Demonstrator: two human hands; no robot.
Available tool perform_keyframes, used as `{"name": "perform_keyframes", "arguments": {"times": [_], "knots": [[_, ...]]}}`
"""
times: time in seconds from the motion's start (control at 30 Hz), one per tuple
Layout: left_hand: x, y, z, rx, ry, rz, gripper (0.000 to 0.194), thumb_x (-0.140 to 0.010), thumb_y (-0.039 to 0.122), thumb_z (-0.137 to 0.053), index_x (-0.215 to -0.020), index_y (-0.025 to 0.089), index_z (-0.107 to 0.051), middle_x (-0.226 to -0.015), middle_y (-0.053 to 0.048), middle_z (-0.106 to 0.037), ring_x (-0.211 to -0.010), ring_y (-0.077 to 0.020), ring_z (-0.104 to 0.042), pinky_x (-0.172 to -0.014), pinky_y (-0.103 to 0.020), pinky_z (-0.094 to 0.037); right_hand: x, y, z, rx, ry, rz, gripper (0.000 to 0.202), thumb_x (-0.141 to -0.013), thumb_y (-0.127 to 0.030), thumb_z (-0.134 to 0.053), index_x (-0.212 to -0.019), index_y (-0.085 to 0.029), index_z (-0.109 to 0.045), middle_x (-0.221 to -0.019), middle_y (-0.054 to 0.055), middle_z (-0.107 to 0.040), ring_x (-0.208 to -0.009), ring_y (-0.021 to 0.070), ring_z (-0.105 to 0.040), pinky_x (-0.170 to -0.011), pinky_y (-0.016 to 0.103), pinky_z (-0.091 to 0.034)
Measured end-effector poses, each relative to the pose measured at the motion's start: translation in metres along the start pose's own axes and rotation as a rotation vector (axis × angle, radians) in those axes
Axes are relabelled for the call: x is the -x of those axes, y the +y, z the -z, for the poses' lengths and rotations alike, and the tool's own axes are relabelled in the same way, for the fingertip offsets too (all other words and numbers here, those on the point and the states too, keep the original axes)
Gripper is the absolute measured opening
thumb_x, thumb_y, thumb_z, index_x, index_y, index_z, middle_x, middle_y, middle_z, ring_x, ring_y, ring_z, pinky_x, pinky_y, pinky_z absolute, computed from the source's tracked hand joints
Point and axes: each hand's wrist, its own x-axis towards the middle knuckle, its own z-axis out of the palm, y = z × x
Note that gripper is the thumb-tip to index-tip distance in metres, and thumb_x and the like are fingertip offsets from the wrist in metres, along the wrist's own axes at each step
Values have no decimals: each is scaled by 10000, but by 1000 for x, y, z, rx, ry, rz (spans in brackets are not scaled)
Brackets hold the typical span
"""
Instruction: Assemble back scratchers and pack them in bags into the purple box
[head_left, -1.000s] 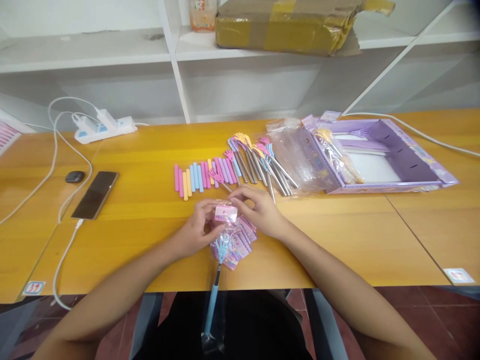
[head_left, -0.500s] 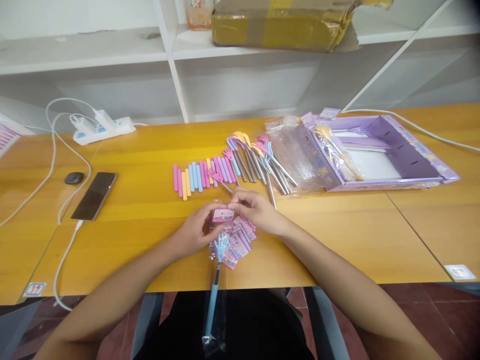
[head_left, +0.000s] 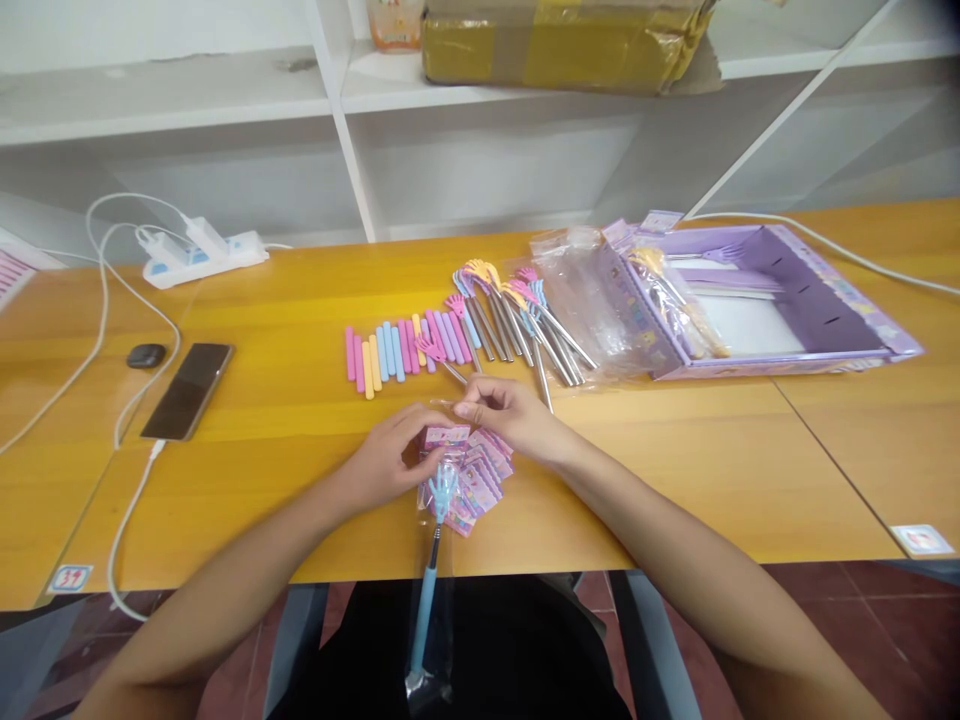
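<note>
A clear plastic bag [head_left: 446, 620] holds a blue hand-shaped back scratcher [head_left: 424, 605] and hangs past the table's front edge. My left hand [head_left: 394, 455] is closed around the bag's top, thumb against a pink-purple header card [head_left: 448, 436]. Beside it, my right hand [head_left: 514, 415] pinches with thumb and forefinger at the bag's upper edge; the exact grip is hard to see. Several printed cards [head_left: 480, 485] lie fanned out beneath both hands. A pink hand-shaped scratcher head [head_left: 431, 348] on a metal rod lies just beyond my fingers.
Coloured handle sleeves [head_left: 397, 352] lie in a row behind my hands. Metal scratcher rods [head_left: 540, 325] with coloured heads are piled beside clear bags [head_left: 585, 290]. A purple box [head_left: 787, 362] stands right. At left are a phone [head_left: 187, 392], cables and a power strip [head_left: 206, 262].
The header card sits slightly lower, and the clear upper edge of the bag now shows above it between my hands. Both hands stay almost in place.
</note>
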Motion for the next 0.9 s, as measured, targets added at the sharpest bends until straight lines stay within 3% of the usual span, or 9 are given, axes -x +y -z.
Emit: {"name": "perform_keyframes", "arguments": {"times": [0.13, 0.23, 0.3, 0.4, 0.53, 0.67, 0.8, 0.9], "knots": [[2, -2, -5, 79, -2, 39, 414, -989, 234, -698, -1395, 287, -635, -1227, -81, -720, -1054, -228, -708, -942, -383, -577, 0, 2, -1, 29, 15, 23, 504, -933, -646, -736, -762, -194, -593, -766, -12, -499, -726, 138, -459, -672, 298, -368], [5, -3, -11, 284, 44, 141, 666, -994, 255, -713, -1600, 315, -443, -1151, -64, -711, -1022, -215, -722, -945, -380, -595, 2, -3, -1, 13, 46, 79, 498, -935, -635, -755, -762, -192, -605, -778, -14, -492, -725, 136, -458, -694, 299, -379], [6, -3, -12, 370, 54, 215, 757, -998, 260, -717, -1652, 309, -337, -1087, -42, -692, -989, -197, -724, -920, -357, -598, 4, -6, 1, -13, -15, 136, 504, -957, -650, -731, -776, -187, -645, -816, -1, -517, -758, 144, -503, -734, 308, -408], [5, -5, -11, 381, 44, 257, 640, -994, 268, -723, -1567, 260, -440, -1110, -58, -692, -998, -188, -727, -909, -333, -595, 5, -8, 4, -37, -118, 191, 535, -1057, -658, -575, -847, -189, -722, -884, 28, -565, -828, 164, -571, -792, 324, -444], [5, -5, -10, 390, 20, 262, 425, -989, 288, -730, -1381, 211, -586, -1257, -117, -714, -1085, -220, -739, -971, -365, -600, 5, -7, 4, 33, -84, 210, 431, -1053, -587, -637, -895, -201, -745, -914, 29, -580, -855, 164, -575, -818, 321, -463], [6, -6, -11, 337, 20, 262, 371, -980, 300, -745, -1316, 204, -622, -1140, -86, -739, -965, -196, -736, -891, -338, -601, 5, -5, 1, 29, -126, 243, 528, -1112, -567, -520, -814, -197, -750, -921, 40, -566, -852, 157, -582, -845, 331, -486], [6, -5, -11, 358, 14, 256, 341, -987, 306, -734, -1297, 203, -637, -1118, -85, -735, -955, -195, -722, -870, -330, -592, 5, -3, -4, 58, -66, 159, 392, -987, -572, -733, -895, -203, -641, -869, 6, -585, -777, 142, -555, -724, 293, -468], [6, -5, -11, 358, 22, 251, 303, -983, 317, -738, -1252, 201, -659, -1084, -81, -734, -937, -191, -706, -858, -322, -583, 6, 0, -7, 44, -128, 46, 399, -926, -555, -802, -996, -202, -631, -830, -11, -636, -719, 132, -571, -652, 263, -449]]}}
